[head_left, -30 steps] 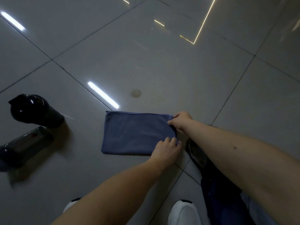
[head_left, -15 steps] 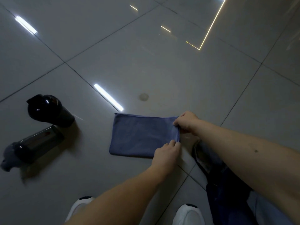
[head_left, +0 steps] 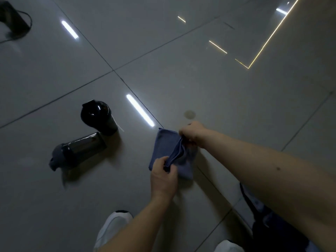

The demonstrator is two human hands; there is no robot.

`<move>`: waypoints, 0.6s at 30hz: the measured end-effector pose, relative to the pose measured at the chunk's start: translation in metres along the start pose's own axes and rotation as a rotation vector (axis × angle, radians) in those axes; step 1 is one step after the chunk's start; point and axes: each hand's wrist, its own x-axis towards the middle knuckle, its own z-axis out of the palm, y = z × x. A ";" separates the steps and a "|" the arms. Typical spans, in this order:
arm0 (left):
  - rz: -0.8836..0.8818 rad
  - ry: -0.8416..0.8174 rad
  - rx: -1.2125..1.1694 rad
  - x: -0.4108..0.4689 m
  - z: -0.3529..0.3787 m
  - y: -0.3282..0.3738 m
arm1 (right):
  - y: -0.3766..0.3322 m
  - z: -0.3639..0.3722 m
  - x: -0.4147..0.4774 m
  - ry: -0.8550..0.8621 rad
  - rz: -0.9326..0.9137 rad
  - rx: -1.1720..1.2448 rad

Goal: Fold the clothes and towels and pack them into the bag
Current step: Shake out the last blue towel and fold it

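Your left hand (head_left: pixel 163 179) and right hand (head_left: pixel 193 134) each pinch the towel (head_left: pixel 163 144) by its raised edge (doubled layers); lay it over square, corners matched.

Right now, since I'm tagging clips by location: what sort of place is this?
Probably an indoor room or hall; which kind, I cannot tell. The floor is large glossy grey tiles, strip-light reflections cross it, and a blue towel and two dark bottles sit on it.
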 end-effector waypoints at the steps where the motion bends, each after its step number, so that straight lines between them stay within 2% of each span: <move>1: -0.033 0.016 0.007 0.004 -0.005 -0.004 | -0.004 0.009 0.003 -0.015 -0.001 0.006; 6: -0.155 0.032 -0.001 0.014 -0.016 -0.018 | -0.007 0.043 0.019 0.046 0.006 0.061; 12: -0.198 0.043 0.022 0.019 -0.025 -0.026 | -0.007 0.056 0.024 0.060 0.010 0.039; 18: -0.069 0.090 0.372 0.028 -0.025 -0.031 | -0.004 0.066 0.032 0.021 0.028 0.011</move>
